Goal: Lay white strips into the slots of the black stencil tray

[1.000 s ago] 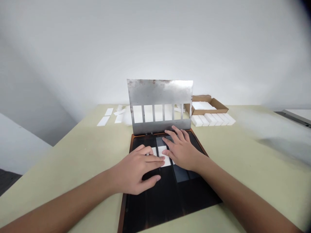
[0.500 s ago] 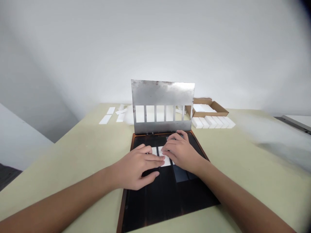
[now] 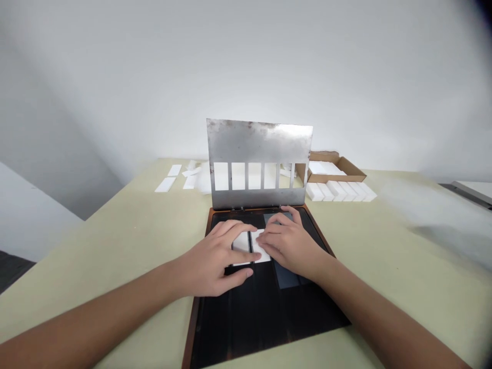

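A dark flat tray (image 3: 265, 312) with a brown rim lies on the table in front of me. A hinged metal plate (image 3: 259, 141) with several rectangular slots stands upright at its far edge. Two white rectangular pieces (image 3: 246, 243) lie side by side on the tray. My left hand (image 3: 215, 261) rests flat with fingers stretched over the left piece. My right hand (image 3: 288, 243) has curled fingers pressing on the right piece, fingertips at its edge. Both pieces are partly hidden by my fingers.
An open cardboard box (image 3: 334, 166) with white pieces stands at the back right, with a row of white blocks (image 3: 340, 190) in front of it. Loose white strips (image 3: 169, 180) lie at the back left. The table (image 3: 115, 241) is pale yellow-green; a grey object (image 3: 471, 190) sits far right.
My left hand's fingers have slid forward and spread over the left white piece. My right hand has curled in slightly. The view has shifted a little.
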Demonstrator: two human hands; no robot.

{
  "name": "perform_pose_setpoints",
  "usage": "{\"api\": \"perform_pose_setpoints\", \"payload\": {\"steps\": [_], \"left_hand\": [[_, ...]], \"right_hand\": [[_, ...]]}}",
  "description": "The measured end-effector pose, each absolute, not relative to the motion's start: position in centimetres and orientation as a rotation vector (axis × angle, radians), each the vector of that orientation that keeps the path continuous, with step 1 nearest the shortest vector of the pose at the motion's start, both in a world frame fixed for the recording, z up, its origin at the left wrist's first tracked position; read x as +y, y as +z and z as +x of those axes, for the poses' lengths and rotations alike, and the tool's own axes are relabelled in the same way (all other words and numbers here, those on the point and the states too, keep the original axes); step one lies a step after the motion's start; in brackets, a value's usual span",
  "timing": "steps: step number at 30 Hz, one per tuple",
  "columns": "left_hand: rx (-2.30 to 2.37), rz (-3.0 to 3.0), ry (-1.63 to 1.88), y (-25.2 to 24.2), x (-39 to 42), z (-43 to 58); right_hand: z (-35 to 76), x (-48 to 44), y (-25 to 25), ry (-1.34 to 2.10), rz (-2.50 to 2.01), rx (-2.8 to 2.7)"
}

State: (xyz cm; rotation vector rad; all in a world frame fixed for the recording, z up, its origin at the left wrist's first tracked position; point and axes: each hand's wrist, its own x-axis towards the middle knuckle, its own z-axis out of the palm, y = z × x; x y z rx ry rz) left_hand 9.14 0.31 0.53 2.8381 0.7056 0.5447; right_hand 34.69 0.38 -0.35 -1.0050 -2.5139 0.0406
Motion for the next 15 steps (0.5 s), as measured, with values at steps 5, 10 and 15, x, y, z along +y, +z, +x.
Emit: {"api": "perform_pose_setpoints", "payload": {"steps": [5,10,15], "left_hand": [[0.709,2.843,0.550,0.18,0.30,8.93],[0.716,2.841,0.542,-0.11,0.39,8.82],[0.717,2.858,0.520,-0.15,0.38,8.85]], "right_hand": [[34.60,0.43,-0.37,0.051,-1.014,-2.510],[34.63,0.55,-0.61,0.041,-0.981,-2.493],[34.64,0.62,-1.02,0.020,-0.957,-2.459]]}}
